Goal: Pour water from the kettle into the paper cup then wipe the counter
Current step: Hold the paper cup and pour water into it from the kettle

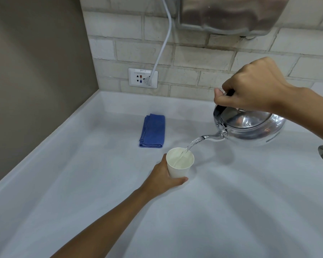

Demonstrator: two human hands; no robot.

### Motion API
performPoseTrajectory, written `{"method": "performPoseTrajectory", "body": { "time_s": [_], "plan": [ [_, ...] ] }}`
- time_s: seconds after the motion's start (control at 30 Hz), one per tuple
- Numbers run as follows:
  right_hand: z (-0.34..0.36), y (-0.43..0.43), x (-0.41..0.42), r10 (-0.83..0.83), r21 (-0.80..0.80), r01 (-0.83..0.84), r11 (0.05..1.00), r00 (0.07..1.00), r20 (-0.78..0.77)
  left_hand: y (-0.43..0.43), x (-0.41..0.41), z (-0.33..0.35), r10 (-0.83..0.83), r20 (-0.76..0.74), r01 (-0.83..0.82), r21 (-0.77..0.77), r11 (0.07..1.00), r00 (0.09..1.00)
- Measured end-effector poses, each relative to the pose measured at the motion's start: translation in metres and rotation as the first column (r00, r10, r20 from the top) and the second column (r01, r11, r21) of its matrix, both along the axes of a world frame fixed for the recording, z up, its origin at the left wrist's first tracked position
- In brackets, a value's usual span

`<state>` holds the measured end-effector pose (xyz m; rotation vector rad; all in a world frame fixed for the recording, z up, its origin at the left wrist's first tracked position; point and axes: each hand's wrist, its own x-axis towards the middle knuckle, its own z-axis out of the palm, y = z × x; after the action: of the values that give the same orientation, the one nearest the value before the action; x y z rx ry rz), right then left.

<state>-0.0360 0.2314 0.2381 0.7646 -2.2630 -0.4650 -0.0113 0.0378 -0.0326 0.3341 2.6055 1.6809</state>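
Mid-pour: my right hand (250, 88) grips the kettle (250, 127) handle, spout tipped left over the paper cup (179, 162), which my left hand (164, 175) steadies on the counter (82, 183). Blue cloth (153, 131) lies just beyond the cup, long axis running away from me, nearer my left hand.
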Motion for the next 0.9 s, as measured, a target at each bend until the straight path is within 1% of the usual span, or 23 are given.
{"method": "performPoseTrajectory", "body": {
  "time_s": [0.77, 0.9],
  "plan": [
    [-0.0007, 0.0019, -0.0011, -0.002, 0.001, 0.002, 1.0, 1.0, 0.011, 0.0002, 0.0015, 0.0024, 0.004, -0.004, -0.004, 0.012, 1.0, 1.0],
    [-0.0046, 0.0021, -0.0015, 0.004, -0.028, -0.003, 1.0, 1.0, 0.021, 0.0005, 0.0012, 0.0012, 0.008, -0.003, -0.008, 0.017, 1.0, 1.0]
  ]
}}
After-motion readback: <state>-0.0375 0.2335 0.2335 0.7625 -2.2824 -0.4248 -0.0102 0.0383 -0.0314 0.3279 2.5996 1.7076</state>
